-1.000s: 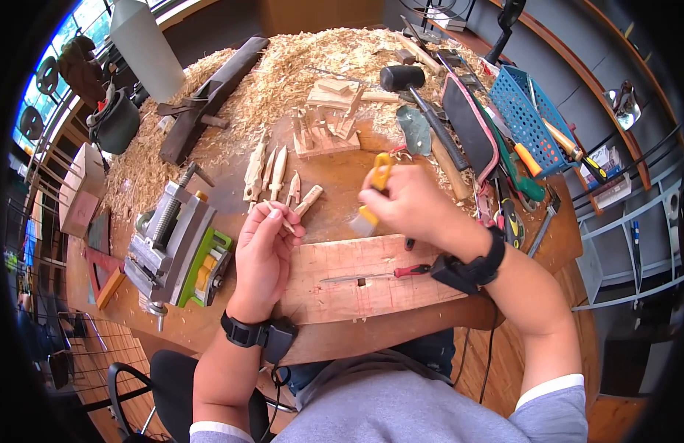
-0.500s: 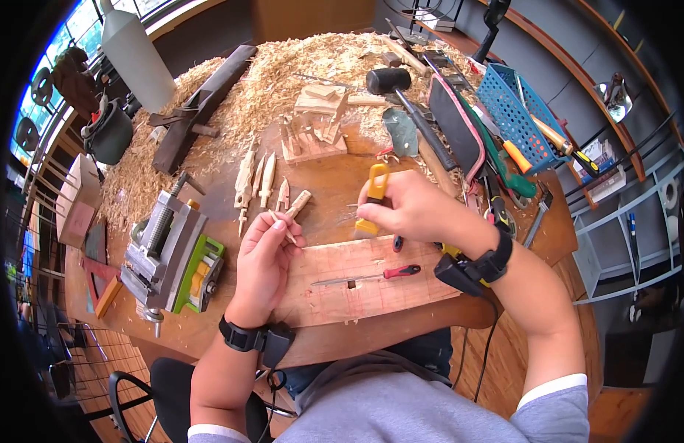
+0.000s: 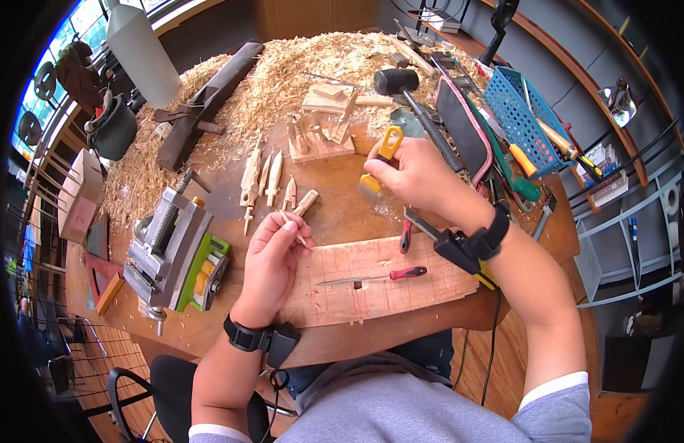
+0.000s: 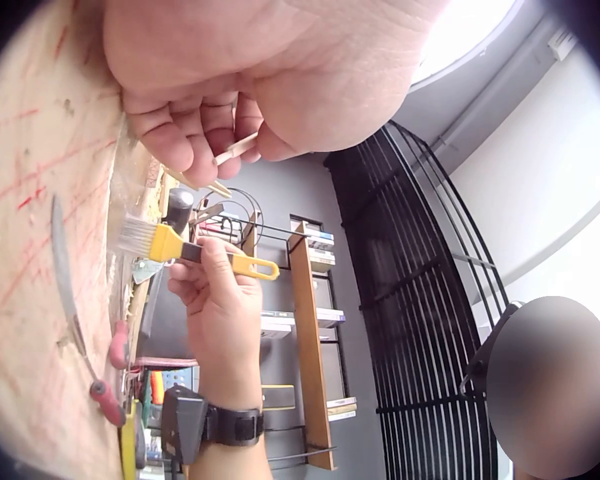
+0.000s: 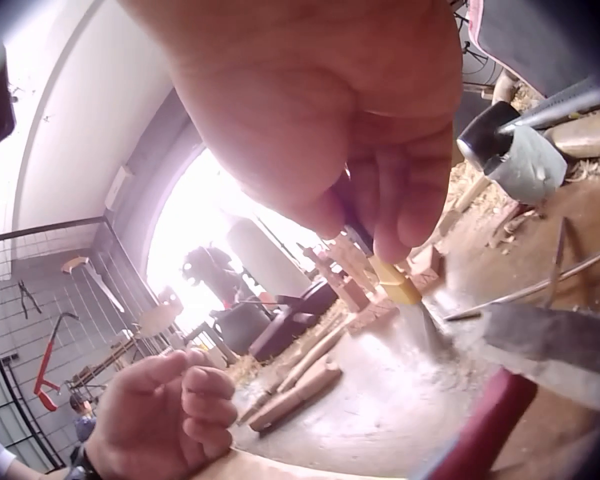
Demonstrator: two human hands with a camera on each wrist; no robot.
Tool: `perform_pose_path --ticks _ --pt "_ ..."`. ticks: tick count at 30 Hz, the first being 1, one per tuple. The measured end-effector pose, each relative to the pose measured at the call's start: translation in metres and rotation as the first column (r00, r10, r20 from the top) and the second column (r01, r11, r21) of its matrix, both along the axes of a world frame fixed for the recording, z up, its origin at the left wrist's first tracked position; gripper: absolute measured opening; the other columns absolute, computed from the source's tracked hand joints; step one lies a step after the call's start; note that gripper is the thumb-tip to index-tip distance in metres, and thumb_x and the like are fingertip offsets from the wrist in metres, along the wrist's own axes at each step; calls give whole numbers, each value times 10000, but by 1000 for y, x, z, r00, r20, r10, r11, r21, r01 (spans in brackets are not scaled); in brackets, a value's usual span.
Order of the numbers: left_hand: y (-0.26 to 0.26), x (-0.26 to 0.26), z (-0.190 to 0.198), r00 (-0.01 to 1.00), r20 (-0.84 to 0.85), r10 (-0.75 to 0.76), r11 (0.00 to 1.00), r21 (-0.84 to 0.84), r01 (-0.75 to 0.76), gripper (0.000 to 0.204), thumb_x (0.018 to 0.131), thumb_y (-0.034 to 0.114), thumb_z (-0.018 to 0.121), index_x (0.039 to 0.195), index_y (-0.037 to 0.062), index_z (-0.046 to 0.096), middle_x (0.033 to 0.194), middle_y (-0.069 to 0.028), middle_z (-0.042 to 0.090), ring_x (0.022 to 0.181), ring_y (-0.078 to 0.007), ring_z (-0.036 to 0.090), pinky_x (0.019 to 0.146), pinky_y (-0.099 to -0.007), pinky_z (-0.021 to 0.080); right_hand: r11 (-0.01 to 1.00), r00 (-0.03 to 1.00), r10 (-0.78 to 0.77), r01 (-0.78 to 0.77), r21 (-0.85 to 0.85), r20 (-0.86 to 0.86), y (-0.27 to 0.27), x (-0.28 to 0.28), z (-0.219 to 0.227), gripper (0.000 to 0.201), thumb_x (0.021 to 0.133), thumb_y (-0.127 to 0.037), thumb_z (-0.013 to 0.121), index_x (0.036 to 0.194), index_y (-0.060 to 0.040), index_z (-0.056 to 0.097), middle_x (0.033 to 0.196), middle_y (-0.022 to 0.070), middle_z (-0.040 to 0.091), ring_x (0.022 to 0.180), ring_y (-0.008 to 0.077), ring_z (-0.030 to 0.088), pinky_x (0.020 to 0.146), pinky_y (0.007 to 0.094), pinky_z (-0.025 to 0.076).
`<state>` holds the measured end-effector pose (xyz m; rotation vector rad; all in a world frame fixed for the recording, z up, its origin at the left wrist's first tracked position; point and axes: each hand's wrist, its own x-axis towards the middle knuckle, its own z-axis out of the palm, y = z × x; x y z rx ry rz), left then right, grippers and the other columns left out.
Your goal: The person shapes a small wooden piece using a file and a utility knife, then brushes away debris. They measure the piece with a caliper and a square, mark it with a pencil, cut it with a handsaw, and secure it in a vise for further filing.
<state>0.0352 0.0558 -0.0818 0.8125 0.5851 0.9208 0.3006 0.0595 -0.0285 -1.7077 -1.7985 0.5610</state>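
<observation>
My right hand (image 3: 419,173) grips a flat brush (image 4: 165,243) by its yellow and black handle. In the right wrist view its pale bristles (image 5: 416,328) point down at the dusty tabletop, beyond the far edge of a marked wooden board (image 3: 334,310). Over the left part of that board, my left hand (image 3: 268,258) pinches a thin, pale wooden stick (image 4: 237,148) between thumb and fingers. On the board lie a slim file (image 3: 407,272) with a red and black handle and a second red-handled tool (image 3: 406,238). Several carved wooden pieces (image 3: 274,181) lie past my left hand.
A metal vise (image 3: 172,244) stands on the left. Wood shavings (image 3: 305,59) pile up at the back, near a wooden block with upright pegs (image 3: 323,148). A black mallet (image 3: 396,81), a blue basket (image 3: 515,107) and other tools crowd the right side.
My right hand has carried the brush away from the board, farther over the tabletop, uncovering the second red-handled tool. My left hand still pinches the stick in much the same place.
</observation>
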Motion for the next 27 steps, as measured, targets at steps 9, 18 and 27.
perform_pose_path --ticks 9,18,27 --pt "0 0 -2 1000 13 -8 1000 5 8 84 1015 129 505 1038 70 562 928 -53 615 823 -148 600 738 -272 481 994 995 72 -77 -75 -64 -5 24 9 167 921 -154 635 930 8 676 788 82 685 695 161 632 679 323 515" --pt "-1 2 0 999 35 -17 1000 0 17 81 1014 116 516 1025 62 576 927 -49 636 822 -131 615 736 -252 488 952 976 214 -218 -215 -40 -17 39 15 109 929 -107 648 909 -1 659 774 21 643 729 93 598 703 274 497" --pt "-1 2 0 999 31 -21 1000 -2 21 79 1013 109 511 1021 61 573 919 -48 632 818 -130 611 737 -255 483 973 983 151 -166 -161 -102 -12 43 13 159 924 -156 659 950 -1 686 798 58 675 727 111 623 696 283 505"
